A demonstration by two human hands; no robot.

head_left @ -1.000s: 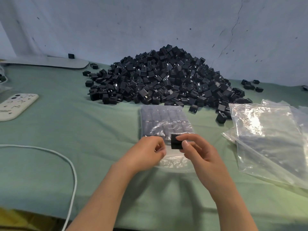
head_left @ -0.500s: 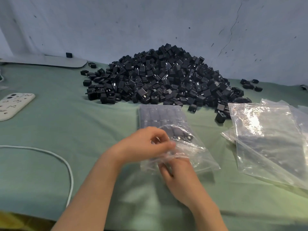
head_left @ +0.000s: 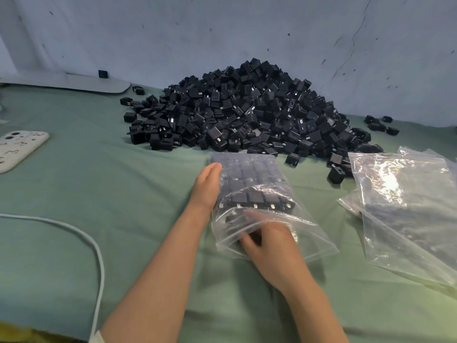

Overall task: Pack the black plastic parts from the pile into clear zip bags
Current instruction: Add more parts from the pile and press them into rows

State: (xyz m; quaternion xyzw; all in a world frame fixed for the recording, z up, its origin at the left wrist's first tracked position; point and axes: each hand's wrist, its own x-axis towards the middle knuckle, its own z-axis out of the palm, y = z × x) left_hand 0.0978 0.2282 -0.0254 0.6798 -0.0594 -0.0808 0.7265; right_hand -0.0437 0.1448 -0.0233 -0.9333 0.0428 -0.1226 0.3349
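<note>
Fingers [head_left: 214, 169] bracing a bag [head_left: 249, 167] that could spill its rows

My left hand [head_left: 206, 189] lies open on the green cloth [head_left: 123, 194], fingers straight and together, set against the left side of the bag; it grips nothing. If that brace drifts off, the bag slides and the black parts [head_left: 257, 198] lined up inside lose their rows. At the near end my right hand [head_left: 269, 243] is pushed into the open mouth, its fingers under the plastic and blurred. Something dark sits beneath them, but I cannot tell whether I pinch a part or only nudge it. Push too hard and the nearest row topples or goes crooked; pull out carelessly and the loose film drags parts onto the cloth. Behind the bag sits the big pile [head_left: 247, 107]. Further right, the spare bags [head_left: 408, 206] lie close; a sweep of my right arm could scatter them.
</note>
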